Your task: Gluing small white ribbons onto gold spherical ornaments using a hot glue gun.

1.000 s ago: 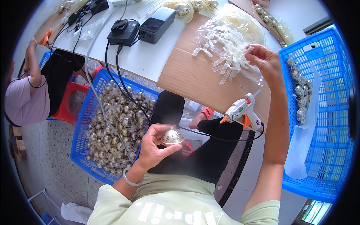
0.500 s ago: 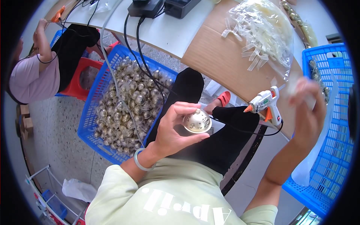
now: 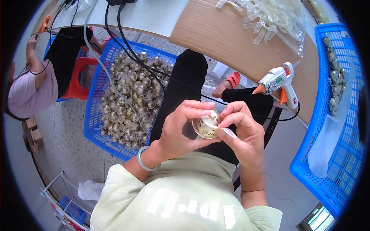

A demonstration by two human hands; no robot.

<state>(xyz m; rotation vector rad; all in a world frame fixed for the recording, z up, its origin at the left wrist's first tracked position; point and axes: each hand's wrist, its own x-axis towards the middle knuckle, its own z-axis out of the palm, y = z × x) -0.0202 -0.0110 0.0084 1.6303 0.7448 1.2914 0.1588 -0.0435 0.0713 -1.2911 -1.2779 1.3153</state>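
In front of my lap, my left hand (image 3: 181, 127) holds a shiny pale-gold bell ornament (image 3: 206, 130) between thumb and fingers. Dark lettering and small stars mark its side, and a rim runs around its lower edge. My right hand (image 3: 244, 134) is closed in a pinch against the ornament's right side. A whitish sheer piece, like ribbon, shows at its fingertips over the ornament's top; the fingers partly cover it. To the right, a white glue gun (image 3: 278, 80) with an orange nozzle and trigger rests at the table's edge, apart from both hands.
A blue basket (image 3: 89, 115) full of similar ornaments stands on the floor at left, black cables crossing over it. Sheer ribbon bows (image 3: 266, 23) in a clear bag lie on the cardboard-covered table (image 3: 216, 30). Another blue basket (image 3: 304, 154) stands at right. A co-worker (image 3: 34, 86) sits far left.
My right hand has come left and down from beside the right basket to the ornament. My left hand still holds the ornament, now turned. The view has shifted slightly.
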